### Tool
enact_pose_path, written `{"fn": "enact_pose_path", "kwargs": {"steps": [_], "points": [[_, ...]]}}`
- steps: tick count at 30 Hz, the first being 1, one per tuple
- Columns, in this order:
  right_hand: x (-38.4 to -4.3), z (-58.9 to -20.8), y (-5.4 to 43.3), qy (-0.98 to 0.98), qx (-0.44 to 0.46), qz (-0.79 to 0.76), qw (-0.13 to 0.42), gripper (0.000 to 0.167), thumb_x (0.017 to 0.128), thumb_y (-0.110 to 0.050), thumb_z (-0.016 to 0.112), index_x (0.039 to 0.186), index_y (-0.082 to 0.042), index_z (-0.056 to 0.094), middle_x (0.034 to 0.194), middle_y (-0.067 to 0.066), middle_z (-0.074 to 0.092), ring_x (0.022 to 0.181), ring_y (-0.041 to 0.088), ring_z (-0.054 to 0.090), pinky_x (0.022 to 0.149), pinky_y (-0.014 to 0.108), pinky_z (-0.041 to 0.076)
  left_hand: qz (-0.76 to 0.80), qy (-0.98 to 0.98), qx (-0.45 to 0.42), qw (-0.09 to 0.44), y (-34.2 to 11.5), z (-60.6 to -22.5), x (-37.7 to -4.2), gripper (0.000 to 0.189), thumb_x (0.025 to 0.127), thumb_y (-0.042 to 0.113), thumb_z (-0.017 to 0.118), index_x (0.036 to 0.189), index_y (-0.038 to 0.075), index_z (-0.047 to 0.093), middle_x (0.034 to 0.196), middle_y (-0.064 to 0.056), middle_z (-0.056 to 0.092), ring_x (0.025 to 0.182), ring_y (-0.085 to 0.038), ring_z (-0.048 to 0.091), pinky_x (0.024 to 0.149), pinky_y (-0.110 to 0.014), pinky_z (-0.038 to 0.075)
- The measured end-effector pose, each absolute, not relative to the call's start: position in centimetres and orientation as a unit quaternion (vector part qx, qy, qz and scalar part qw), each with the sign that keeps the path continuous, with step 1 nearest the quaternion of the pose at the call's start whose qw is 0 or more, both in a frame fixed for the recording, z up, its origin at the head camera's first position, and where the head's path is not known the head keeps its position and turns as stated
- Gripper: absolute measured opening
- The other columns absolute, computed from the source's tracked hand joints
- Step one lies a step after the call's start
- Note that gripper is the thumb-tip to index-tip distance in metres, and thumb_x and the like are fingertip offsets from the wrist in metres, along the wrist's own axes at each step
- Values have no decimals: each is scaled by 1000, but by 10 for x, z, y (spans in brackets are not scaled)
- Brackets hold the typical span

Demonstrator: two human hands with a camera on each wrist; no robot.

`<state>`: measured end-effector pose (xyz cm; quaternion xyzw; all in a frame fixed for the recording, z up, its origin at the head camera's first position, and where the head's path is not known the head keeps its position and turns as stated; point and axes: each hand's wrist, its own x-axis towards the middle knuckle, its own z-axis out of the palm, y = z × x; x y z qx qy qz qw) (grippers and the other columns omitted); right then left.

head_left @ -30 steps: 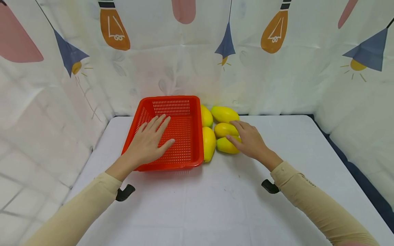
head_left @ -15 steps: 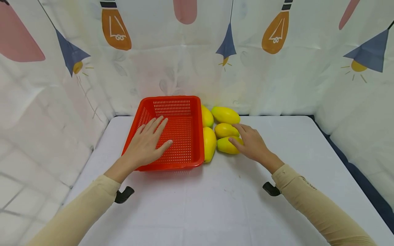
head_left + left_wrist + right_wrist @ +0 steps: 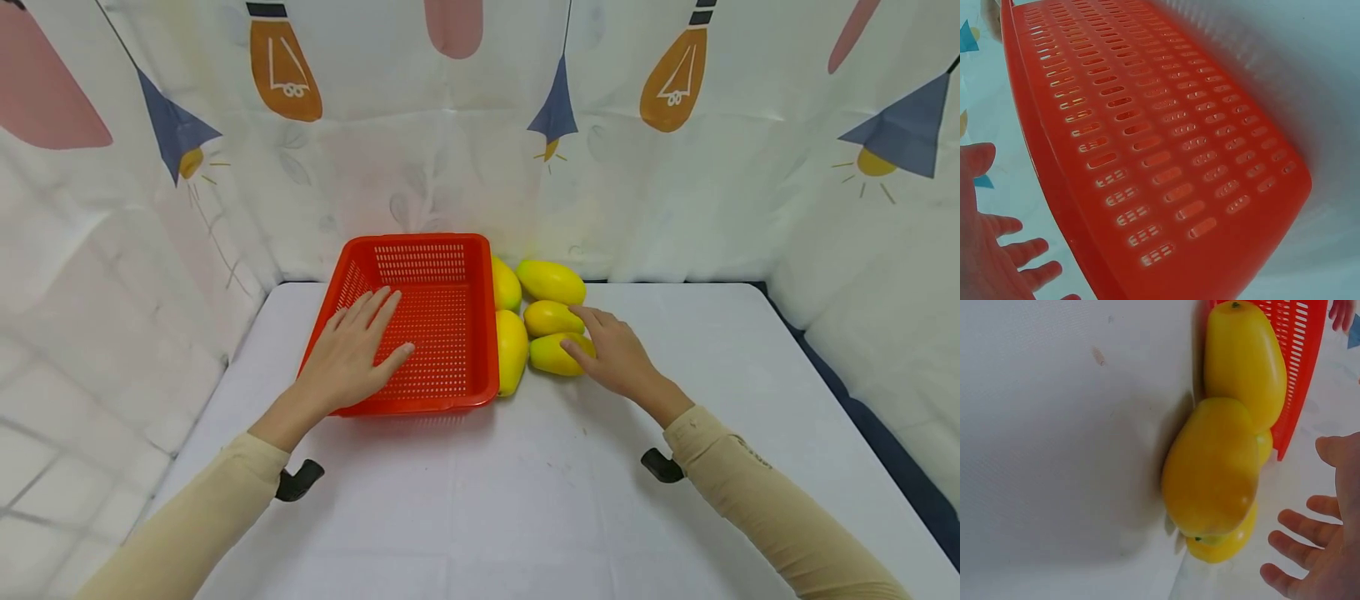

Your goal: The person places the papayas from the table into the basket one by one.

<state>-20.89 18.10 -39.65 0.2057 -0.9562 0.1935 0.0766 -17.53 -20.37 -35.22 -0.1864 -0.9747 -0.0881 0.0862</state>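
Five yellow fruits (image 3: 553, 317) lie clustered just beside the right side of a red perforated basket (image 3: 491, 342). The right hand (image 3: 617, 352) hovers near the fruits, its grip slack, fingers and thumb apart, holding nothing. The left hand (image 3: 347, 356) is spread over the basket's left part, its grip likewise apart. Beneath is a white counter (image 3: 525, 500); behind hangs a lamp-printed cloth (image 3: 480, 158).

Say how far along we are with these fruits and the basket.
Done: the red basket sits upright on the table beside five yellow fruits. In hand: nothing; the left hand is over the basket and the right hand near the fruits. Left: probably all the loading, since no fruit shows inside.
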Motion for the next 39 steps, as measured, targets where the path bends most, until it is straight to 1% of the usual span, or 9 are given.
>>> {"fn": "enact_pose_path", "kwargs": {"steps": [8,15,22,30,39], "points": [[-208,-398,182,-957,200,199,67,62,96,-41,56,145,-7,38,145,17,46,130,37,45,105,58,37,-97,-974,-184,88,-207,-356,-174,78,95,53,49,154,13,19,160,-12,21,147,-36,21,115,-60,19],[-206,-403,186,-955,197,213,62,61,96,-38,57,144,-5,39,145,17,45,131,39,45,106,58,37,-98,-976,-177,79,-208,-359,-174,78,95,54,47,155,13,17,161,-11,19,147,-37,19,115,-61,18],[-207,-408,190,-953,198,222,54,59,97,-36,56,145,-7,37,146,17,43,133,38,42,107,58,34,-101,-978,-168,76,-212,-361,-173,78,96,52,48,155,13,15,160,-13,20,147,-38,20,115,-62,16],[-207,-409,193,-955,181,231,37,60,97,-37,56,146,-9,35,148,16,42,135,39,41,109,58,33,-103,-977,-165,89,-217,-365,-171,77,96,52,48,155,12,18,159,-15,23,145,-39,23,114,-61,20],[-207,-414,197,-957,169,236,19,60,98,-38,53,147,-10,32,150,15,40,137,38,39,111,57,32,-105,-975,-165,103,-224,-369,-169,76,96,49,48,154,10,19,158,-17,25,143,-40,26,112,-62,22]]}}
